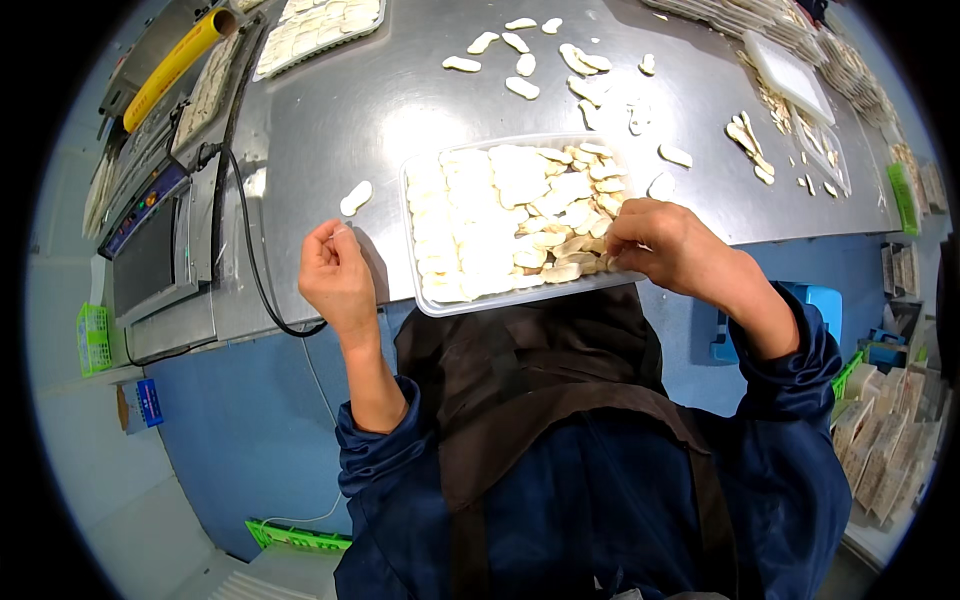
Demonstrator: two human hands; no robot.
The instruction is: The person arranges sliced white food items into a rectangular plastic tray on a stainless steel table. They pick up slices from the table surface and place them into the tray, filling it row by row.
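A clear plastic tray (411,247) lies at the near edge of a steel table, filled with pale, curved food slices (476,225). Those on its left form neat overlapping rows; those on its right lie more loosely. My right hand (656,244) is at the tray's right side, fingertips bent down at the slices; whether it pinches one is hidden. My left hand (337,270) hovers left of the tray, thumb and fingertips close together, with a small pale bit perhaps at the tips. A single slice (356,198) lies on the steel just beyond it.
Loose slices (523,88) lie scattered beyond the tray. Another filled tray (322,34) stands at the back left. A sealing machine (146,247) with a black cable (247,217) and a yellow tube (176,71) are at left. Stacked trays (757,30) and a white container (789,75) stand at right.
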